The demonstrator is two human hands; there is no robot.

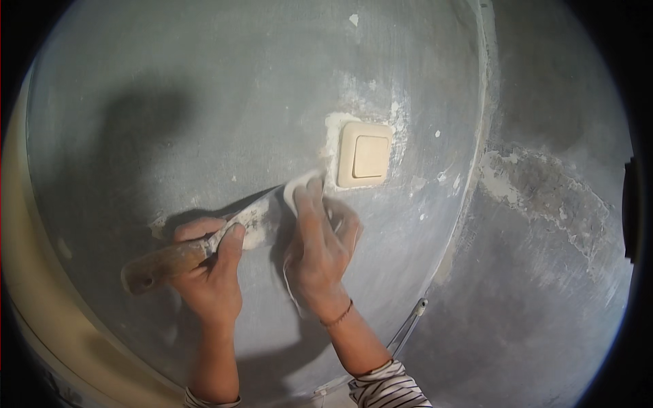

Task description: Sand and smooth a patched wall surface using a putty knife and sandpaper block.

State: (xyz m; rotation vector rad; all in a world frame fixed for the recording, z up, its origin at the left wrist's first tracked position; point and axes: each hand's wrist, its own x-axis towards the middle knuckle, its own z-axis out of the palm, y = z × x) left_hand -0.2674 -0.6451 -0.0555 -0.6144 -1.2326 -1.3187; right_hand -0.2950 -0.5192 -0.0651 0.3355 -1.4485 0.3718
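My left hand (214,265) is closed round the neck of a putty knife (255,228), whose worn wooden handle (160,268) points to the lower left. White filler is smeared over its blade, which slants up to the right close to the grey wall (231,122). My right hand (320,251) pinches a thin white sheet (296,187) over the blade's far end. Whether the sheet is cloth or paper I cannot tell; its pale edge hangs below the hand. Just above and right of my fingers is a cream light switch (371,156), ringed by white filler.
A wall corner (476,156) runs down at the right, and the adjoining wall has a rough patched strip (544,197). Below right, a thin metal rod-like thing (411,323) stands close to the corner. A cream curved edge (51,292) borders the wall on the left.
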